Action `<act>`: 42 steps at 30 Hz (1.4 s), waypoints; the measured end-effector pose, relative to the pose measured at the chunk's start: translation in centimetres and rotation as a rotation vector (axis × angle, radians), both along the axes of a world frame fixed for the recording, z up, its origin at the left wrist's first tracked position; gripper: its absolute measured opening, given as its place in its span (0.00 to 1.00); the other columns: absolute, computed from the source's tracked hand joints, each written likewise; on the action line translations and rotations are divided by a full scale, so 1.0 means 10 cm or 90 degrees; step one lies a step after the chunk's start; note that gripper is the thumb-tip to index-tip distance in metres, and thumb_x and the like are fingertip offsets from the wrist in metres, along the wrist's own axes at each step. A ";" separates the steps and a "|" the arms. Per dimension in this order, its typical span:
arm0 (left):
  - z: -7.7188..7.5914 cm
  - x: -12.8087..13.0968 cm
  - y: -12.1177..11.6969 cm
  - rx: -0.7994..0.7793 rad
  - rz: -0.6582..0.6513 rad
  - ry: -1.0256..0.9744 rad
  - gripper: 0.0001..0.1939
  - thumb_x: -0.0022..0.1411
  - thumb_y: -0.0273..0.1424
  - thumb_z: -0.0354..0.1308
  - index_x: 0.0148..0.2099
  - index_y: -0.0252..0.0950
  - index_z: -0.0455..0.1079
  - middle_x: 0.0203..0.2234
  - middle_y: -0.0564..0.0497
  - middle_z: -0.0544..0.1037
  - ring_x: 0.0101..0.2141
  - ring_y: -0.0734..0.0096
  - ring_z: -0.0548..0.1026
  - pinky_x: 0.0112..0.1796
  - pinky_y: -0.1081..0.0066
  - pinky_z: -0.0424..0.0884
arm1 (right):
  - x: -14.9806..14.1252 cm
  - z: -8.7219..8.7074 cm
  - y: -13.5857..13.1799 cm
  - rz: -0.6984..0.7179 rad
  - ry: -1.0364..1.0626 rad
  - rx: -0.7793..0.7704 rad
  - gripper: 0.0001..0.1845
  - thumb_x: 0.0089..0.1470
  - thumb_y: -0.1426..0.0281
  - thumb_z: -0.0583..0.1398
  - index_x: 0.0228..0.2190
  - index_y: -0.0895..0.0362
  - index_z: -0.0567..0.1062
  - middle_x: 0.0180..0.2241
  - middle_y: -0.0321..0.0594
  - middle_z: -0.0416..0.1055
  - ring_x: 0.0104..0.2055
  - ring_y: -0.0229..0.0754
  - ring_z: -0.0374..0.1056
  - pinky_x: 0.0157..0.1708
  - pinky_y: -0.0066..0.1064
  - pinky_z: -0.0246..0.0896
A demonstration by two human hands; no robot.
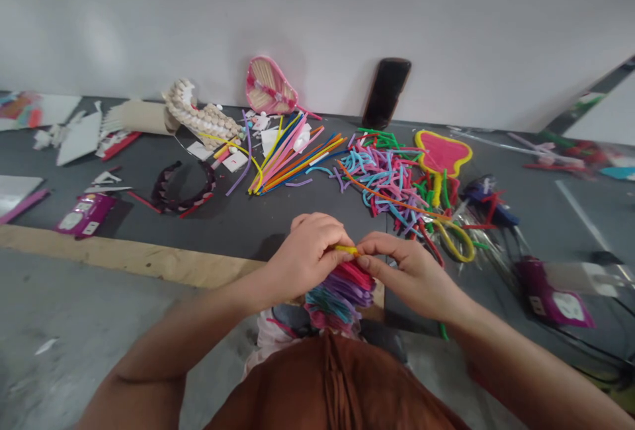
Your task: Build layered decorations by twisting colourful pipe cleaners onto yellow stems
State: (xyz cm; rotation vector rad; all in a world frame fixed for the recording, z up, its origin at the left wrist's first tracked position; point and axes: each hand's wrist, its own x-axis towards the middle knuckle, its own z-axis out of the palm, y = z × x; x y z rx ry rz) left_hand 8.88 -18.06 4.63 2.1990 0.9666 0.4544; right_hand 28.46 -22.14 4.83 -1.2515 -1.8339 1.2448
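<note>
At the table's front edge, my left hand [305,255] pinches a short yellow pipe cleaner [346,249] between thumb and fingers. My right hand [414,278] is closed on the right end of this piece, fingertips meeting those of my left. Directly below hangs a layered fuzzy piece [342,291] in bands of pink, purple and teal, close to my lap. Its upper part is partly covered by my hands, so how the yellow piece joins it is hidden.
Beyond my hands lie cut pipe cleaners [381,175] and longer ones [292,159]. A phone [387,92] leans on the wall, near a pink fan-shaped craft [270,86]. A dark headband [183,188] and purple packets [85,215] are left; a pink-and-yellow shape [441,153] is right.
</note>
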 end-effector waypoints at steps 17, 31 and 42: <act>-0.05 -0.04 0.07 -0.012 -0.006 0.003 0.07 0.65 0.33 0.55 0.41 0.38 0.73 0.39 0.50 0.78 0.47 0.65 0.72 0.50 0.64 0.62 | 0.08 -0.03 0.00 -0.042 -0.222 0.320 0.04 0.56 0.72 0.60 0.33 0.56 0.76 0.34 0.41 0.76 0.37 0.43 0.71 0.38 0.35 0.67; 0.11 0.00 0.03 0.021 -0.015 0.063 0.05 0.63 0.30 0.57 0.39 0.36 0.73 0.36 0.51 0.79 0.47 0.61 0.72 0.51 0.59 0.57 | 0.05 -0.07 0.18 0.048 0.059 -0.268 0.24 0.54 0.49 0.57 0.26 0.59 0.69 0.22 0.32 0.60 0.24 0.32 0.55 0.24 0.26 0.50; 0.04 -0.28 0.36 -0.241 -0.029 0.027 0.13 0.61 0.30 0.57 0.48 0.36 0.73 0.42 0.52 0.80 0.41 0.68 0.76 0.42 0.73 0.66 | 0.18 -0.10 0.24 -0.007 -0.182 -0.029 0.24 0.53 0.53 0.60 0.45 0.56 0.73 0.42 0.45 0.75 0.42 0.48 0.70 0.42 0.36 0.63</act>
